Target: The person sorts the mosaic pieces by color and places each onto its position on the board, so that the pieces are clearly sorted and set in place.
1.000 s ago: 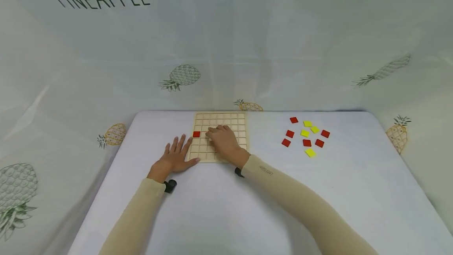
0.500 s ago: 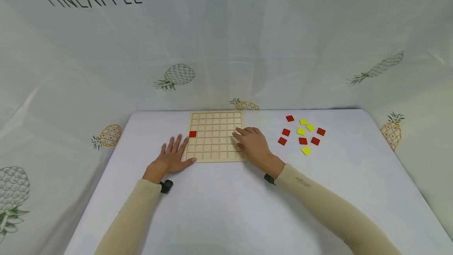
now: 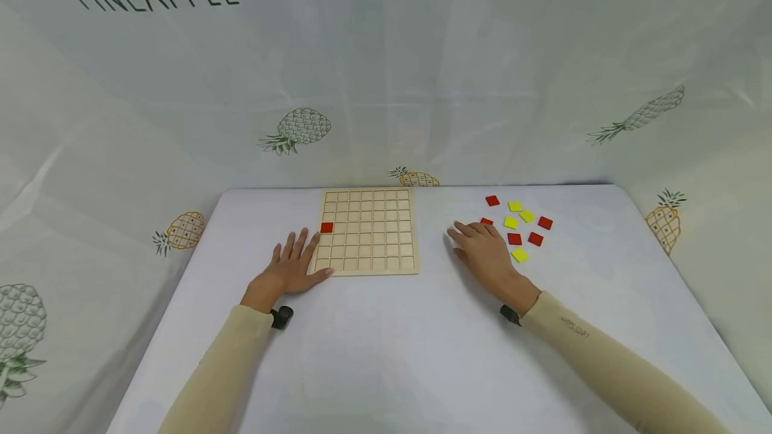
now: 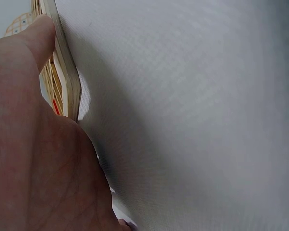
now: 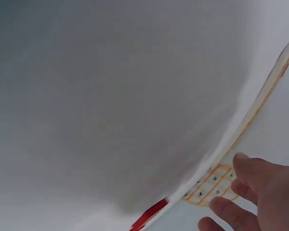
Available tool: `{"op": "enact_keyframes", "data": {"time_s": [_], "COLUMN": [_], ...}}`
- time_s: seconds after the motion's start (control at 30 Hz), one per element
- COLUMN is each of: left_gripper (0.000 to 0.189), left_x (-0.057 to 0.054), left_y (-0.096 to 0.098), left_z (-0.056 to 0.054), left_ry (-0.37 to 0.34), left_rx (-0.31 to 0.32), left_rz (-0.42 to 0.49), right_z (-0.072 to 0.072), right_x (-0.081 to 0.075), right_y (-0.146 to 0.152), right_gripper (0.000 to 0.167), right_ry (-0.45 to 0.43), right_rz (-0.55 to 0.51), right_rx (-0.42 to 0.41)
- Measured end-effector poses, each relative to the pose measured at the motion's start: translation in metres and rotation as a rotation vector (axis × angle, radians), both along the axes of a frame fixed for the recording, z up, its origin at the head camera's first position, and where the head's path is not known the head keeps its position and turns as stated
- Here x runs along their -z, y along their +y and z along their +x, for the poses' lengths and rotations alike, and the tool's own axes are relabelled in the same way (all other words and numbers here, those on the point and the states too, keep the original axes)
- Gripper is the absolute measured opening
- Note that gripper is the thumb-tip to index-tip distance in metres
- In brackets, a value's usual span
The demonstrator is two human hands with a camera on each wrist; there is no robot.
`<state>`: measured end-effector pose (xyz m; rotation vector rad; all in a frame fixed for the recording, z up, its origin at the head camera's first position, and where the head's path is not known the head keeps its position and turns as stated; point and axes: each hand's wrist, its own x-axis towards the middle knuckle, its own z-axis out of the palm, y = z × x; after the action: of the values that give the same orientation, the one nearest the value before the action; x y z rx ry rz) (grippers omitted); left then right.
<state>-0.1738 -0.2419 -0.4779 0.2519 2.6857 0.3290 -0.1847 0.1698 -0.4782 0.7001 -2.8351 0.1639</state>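
A square wooden grid board (image 3: 364,238) lies at the back of the table, left of centre. One red square tile (image 3: 326,228) sits in a cell of its left column. My left hand (image 3: 289,270) rests with fingers spread at the board's front left corner; in the left wrist view its thumb lies over the board's edge (image 4: 70,82). To the right of the board, my right hand (image 3: 485,256) is over the table beside the loose tiles, partly covering them. Its fingers are loosely bent with nothing between them, as the right wrist view shows, where a red tile (image 5: 151,214) lies beyond.
Several loose red tiles (image 3: 535,239) and yellow tiles (image 3: 520,255) lie scattered at the back right of the white table (image 3: 386,353). A pale curtain (image 3: 386,72) printed with pineapples hangs directly behind the table's far edge.
My right hand has left the board and moved right toward the loose tiles. The left hand stays at the board's corner, and the head view has shifted slightly.
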Motion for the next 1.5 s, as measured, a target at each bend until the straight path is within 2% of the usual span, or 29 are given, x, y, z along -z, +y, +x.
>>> {"op": "enact_keyframes", "data": {"time_s": [0.23,0.5,0.6,0.8,1.07,1.33,1.5], "left_gripper": [0.094,0.094,0.094,0.094,0.095,0.098,0.1], "left_x": [0.003,0.006,0.009,0.008,0.007,0.009,0.013], "left_y": [-0.002,-0.003,-0.004,-0.002,-0.004,-0.006,-0.008], "left_z": [-0.002,-0.003,-0.003,-0.003,-0.002,-0.003,-0.005], "left_ry": [0.001,0.007,0.009,0.011,0.01,0.007,0.007], "left_rx": [-0.004,0.003,0.003,0.002,0.003,0.005,0.004], "left_rz": [0.003,0.007,0.005,-0.003,0.005,0.027,0.033], "right_z": [0.002,0.001,0.0,-0.002,-0.006,-0.007,-0.007], "right_x": [-0.001,-0.002,-0.002,0.0,0.0,0.0,0.0], "right_y": [0.026,0.038,0.039,0.04,0.036,0.033,0.031], "right_gripper": [0.048,0.046,0.046,0.043,0.039,0.033,0.035], "right_ry": [-0.013,-0.037,-0.062,-0.089,-0.084,-0.055,-0.047], "right_rz": [0.026,0.067,0.087,0.092,0.114,0.148,0.135], "right_rx": [0.016,0.019,0.023,0.024,0.022,0.006,-0.005]}}
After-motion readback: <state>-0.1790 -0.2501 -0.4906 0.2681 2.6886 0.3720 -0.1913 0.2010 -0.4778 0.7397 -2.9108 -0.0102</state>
